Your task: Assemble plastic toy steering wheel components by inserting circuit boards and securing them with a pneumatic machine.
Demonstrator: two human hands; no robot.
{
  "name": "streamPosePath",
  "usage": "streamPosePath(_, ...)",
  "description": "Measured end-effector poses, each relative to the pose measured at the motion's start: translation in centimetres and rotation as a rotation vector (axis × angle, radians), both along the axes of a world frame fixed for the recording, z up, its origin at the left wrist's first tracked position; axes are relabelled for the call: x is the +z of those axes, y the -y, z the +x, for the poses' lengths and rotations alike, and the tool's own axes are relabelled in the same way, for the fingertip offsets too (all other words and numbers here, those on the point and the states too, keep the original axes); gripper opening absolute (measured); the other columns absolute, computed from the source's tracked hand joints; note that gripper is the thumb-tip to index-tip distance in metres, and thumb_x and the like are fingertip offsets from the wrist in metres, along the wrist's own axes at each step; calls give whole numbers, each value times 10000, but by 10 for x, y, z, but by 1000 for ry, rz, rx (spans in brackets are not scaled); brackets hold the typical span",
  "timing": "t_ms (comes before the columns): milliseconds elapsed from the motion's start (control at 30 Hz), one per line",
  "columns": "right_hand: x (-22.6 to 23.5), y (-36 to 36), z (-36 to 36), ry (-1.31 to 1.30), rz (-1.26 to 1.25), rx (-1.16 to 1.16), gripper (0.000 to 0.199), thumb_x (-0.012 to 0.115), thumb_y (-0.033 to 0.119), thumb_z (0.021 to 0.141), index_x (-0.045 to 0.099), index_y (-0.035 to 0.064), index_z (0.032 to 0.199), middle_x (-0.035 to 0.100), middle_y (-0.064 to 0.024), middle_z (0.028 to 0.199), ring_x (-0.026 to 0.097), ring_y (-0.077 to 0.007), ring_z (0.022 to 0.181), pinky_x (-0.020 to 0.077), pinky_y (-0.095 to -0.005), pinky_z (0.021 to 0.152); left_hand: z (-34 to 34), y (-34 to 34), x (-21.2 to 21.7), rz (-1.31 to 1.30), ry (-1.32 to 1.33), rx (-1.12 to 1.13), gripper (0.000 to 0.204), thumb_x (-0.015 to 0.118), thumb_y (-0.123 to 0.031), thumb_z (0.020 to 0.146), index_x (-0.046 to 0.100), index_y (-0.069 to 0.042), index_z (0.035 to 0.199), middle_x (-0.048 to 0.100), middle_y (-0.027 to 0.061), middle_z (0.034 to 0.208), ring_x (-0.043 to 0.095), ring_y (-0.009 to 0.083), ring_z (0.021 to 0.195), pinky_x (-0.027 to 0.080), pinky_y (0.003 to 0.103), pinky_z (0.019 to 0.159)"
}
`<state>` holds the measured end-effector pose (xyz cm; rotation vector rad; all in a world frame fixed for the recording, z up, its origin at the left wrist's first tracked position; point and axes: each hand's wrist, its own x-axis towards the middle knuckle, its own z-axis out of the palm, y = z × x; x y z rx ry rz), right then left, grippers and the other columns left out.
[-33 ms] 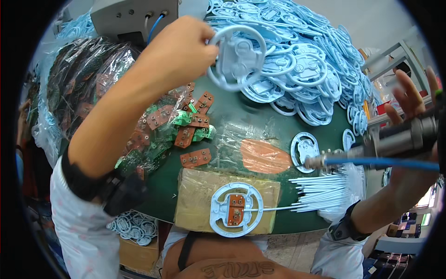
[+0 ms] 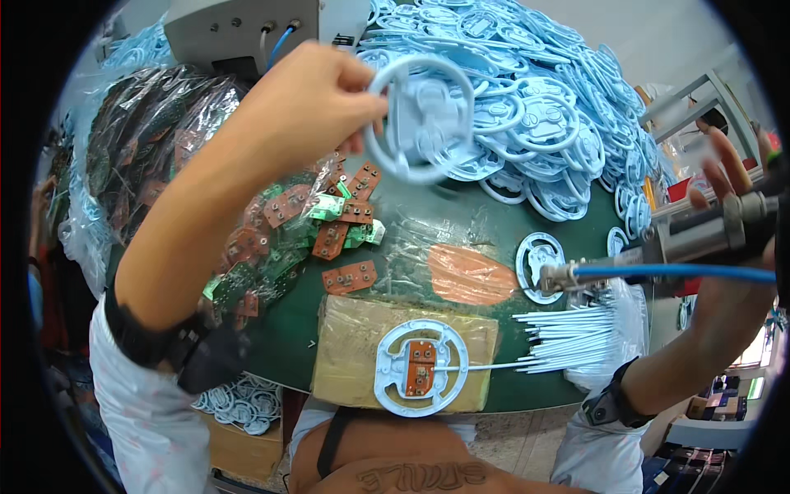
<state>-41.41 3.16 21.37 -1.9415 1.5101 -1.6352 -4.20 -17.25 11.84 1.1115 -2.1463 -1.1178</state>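
My left hand (image 2: 329,103) is closed on the rim of a pale blue plastic steering-wheel part (image 2: 428,115), raised over the table before a heap of like parts (image 2: 535,115). My right hand (image 2: 724,169) is at the far right, its fingers stretched apart behind a metal power screwdriver (image 2: 687,226) with a blue hose; the tool hides the palm. Below the hands, another wheel part (image 2: 383,370) lies on a tape-covered block (image 2: 346,346). In its middle sits a brown circuit board (image 2: 421,362), and a thin white rod (image 2: 485,366) runs out of it to the right.
White rods (image 2: 568,337) lie bundled at right in clear plastic. Brown and green boards (image 2: 329,239) are scattered at left beside a plastic bag (image 2: 148,123) of boards. A grey machine box (image 2: 239,33) stands at back left. A single wheel part (image 2: 539,255) lies near the screwdriver tip.
My left hand has come slightly down and nearer with the wheel part. The screwdriver tip has shifted a little farther away, and my right fingers have moved slightly.
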Motion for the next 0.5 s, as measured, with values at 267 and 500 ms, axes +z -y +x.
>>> streamPosePath(267, -60, -39, 168, -452, 186, 215, 395, 650, 59, 915, 572, -74, 1279, 708, -141, 1030, 681, -227, 856, 551, -333, 708, 30, -116, -1, 348, -377, 39, 227, 621, -105, 962, 700, 52, 1104, 668, 14, 791, 572, 54, 629, 468, 223, 565)
streamPosePath(500, -127, -36, 175, 907, 821, 381, 505, 606, 238, 1010, 457, 1, 1430, 603, -158, 1315, 682, -217, 1050, 617, -301, 650, 7, -202, -46, -821, -256, -112, 513, 784, 18, 702, 643, 85, 1190, 663, 90, 754, 607, 186, 549, 475, 293, 470)
